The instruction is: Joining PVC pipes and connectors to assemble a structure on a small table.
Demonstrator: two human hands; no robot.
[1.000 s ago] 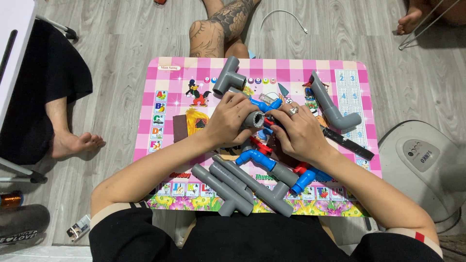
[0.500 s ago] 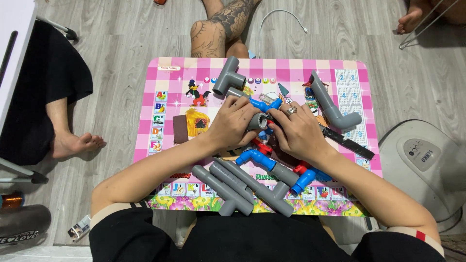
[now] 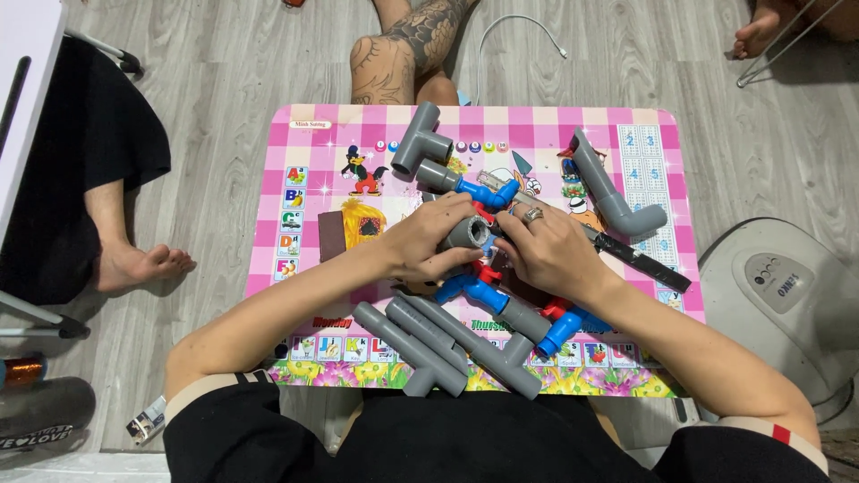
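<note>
My left hand (image 3: pixel 428 240) wraps around a short grey pipe piece (image 3: pixel 468 233) at the middle of a pink checked children's table (image 3: pixel 304 143). My right hand (image 3: pixel 548 249), with a ring on one finger, meets that pipe's open end, its fingertips on a small red part (image 3: pixel 484 215). Under both hands lies a chain of blue valves and grey pipe (image 3: pixel 501 304) with red handles. A grey tee with a blue valve (image 3: pixel 428 154) lies just beyond my hands.
Several long grey pipes (image 3: pixel 429 340) lie at the table's near edge. A grey elbow pipe (image 3: pixel 613 192) and a black knife-like tool (image 3: pixel 640 259) lie at the right. Other people's legs (image 3: pixel 394 49) and a foot (image 3: pixel 134 264) surround the table; a white appliance (image 3: pixel 787 295) stands at the right.
My hands have shifted slightly on the grey pipe piece, the right fingertips closing in on its open end. Nothing else on the table has moved.
</note>
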